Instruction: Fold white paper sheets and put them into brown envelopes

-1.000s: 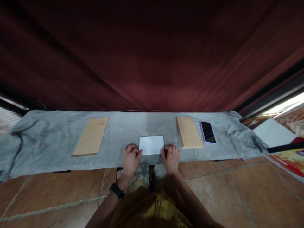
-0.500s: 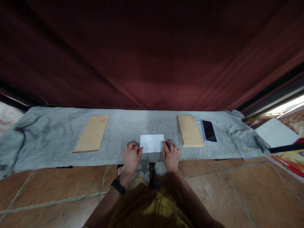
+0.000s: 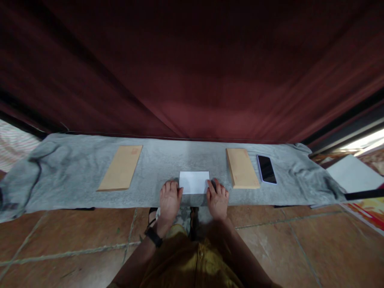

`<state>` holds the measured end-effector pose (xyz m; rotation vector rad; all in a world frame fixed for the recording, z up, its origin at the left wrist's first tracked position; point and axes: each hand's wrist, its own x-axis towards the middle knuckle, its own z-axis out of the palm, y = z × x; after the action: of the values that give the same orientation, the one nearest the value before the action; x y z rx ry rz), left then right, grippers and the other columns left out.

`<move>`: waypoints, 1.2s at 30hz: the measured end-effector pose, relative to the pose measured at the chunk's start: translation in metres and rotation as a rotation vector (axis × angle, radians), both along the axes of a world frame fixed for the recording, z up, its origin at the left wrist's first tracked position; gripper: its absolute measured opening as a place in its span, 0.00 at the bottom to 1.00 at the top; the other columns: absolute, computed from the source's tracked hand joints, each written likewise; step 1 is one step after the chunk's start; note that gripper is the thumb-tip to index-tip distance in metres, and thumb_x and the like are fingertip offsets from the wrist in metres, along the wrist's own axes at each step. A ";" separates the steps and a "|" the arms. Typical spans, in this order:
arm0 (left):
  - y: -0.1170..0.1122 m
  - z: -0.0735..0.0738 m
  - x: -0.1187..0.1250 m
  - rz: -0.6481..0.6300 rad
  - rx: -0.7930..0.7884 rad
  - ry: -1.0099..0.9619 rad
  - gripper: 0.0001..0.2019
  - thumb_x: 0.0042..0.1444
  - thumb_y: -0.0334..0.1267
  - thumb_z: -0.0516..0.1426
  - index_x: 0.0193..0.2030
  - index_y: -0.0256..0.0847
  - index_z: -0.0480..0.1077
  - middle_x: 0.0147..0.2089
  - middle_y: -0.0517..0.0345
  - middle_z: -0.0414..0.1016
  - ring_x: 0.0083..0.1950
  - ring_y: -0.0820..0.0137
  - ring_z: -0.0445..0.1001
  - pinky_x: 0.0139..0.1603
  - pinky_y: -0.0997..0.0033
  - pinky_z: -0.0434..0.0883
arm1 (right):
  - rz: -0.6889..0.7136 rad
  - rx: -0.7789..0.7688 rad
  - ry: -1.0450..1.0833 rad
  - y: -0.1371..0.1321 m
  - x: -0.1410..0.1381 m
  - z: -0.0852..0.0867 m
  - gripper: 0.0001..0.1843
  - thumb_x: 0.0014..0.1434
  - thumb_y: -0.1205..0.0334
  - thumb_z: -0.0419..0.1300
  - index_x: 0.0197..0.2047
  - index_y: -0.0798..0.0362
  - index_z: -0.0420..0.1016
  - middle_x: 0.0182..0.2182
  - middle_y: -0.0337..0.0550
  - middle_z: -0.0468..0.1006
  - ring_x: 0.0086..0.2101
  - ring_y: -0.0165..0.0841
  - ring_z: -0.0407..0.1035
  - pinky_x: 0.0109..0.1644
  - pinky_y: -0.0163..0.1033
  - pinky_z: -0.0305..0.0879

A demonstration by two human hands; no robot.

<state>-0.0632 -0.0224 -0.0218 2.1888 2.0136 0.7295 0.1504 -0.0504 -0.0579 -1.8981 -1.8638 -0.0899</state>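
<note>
A white rectangular piece of paper (image 3: 194, 182) lies flat on the grey cloth between my hands. My left hand (image 3: 169, 201) rests on the cloth at the paper's left edge, its thumb at the lower left corner and its fingers slightly bent. At the opposite edge, my right hand (image 3: 218, 201) lies with fingers apart, the thumb and index finger by the paper's right side. Neither hand grips the sheet. Brown envelopes (image 3: 243, 169) form a stack to the right of my right hand. Farther left is another flat brown envelope (image 3: 121, 168), possibly more than one.
A phone (image 3: 267, 169) with a pale purple edge lies right of the envelope stack. Grey cloth (image 3: 168, 152) covers the narrow bench. Dark red fabric (image 3: 192, 88) hangs along its far side. At the far right are a white sheet (image 3: 355, 173) and colourful packaging (image 3: 369, 214).
The whole view has shifted slightly, so things appear a little farther right. Both hands stay at the paper's sides, with only slight finger movement.
</note>
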 end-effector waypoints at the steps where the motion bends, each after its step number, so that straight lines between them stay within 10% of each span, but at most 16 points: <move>1: -0.001 0.001 0.003 -0.006 0.022 0.011 0.11 0.64 0.37 0.53 0.51 0.39 0.70 0.53 0.40 0.73 0.55 0.50 0.71 0.56 0.47 0.69 | -0.001 0.005 -0.005 0.000 0.000 0.000 0.23 0.71 0.61 0.50 0.66 0.43 0.68 0.63 0.52 0.70 0.51 0.48 0.64 0.50 0.52 0.58; 6: -0.021 -0.007 0.030 -0.282 0.069 0.048 0.23 0.62 0.24 0.48 0.62 0.38 0.66 0.68 0.42 0.67 0.72 0.55 0.60 0.70 0.48 0.61 | -0.004 0.021 -0.010 0.000 -0.001 0.001 0.23 0.71 0.61 0.50 0.66 0.44 0.69 0.62 0.51 0.70 0.51 0.46 0.64 0.51 0.50 0.58; 10: -0.048 -0.019 0.059 -0.397 0.025 0.173 0.22 0.66 0.32 0.51 0.66 0.32 0.64 0.72 0.41 0.63 0.74 0.58 0.58 0.72 0.51 0.61 | -0.015 -0.041 -0.054 -0.001 -0.001 0.003 0.23 0.71 0.61 0.50 0.67 0.44 0.68 0.63 0.50 0.69 0.52 0.45 0.64 0.52 0.49 0.57; 36: -0.080 -0.029 0.054 -0.093 0.054 0.316 0.36 0.67 0.50 0.52 0.72 0.23 0.54 0.72 0.26 0.59 0.74 0.44 0.58 0.69 0.44 0.63 | -0.001 -0.040 -0.095 -0.002 0.001 0.004 0.22 0.72 0.62 0.50 0.66 0.46 0.69 0.63 0.51 0.70 0.51 0.46 0.65 0.52 0.49 0.57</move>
<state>-0.0093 -0.1021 -0.0510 2.5479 2.0248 0.4555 0.1514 -0.0519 -0.0536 -1.9528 -1.9401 -0.1467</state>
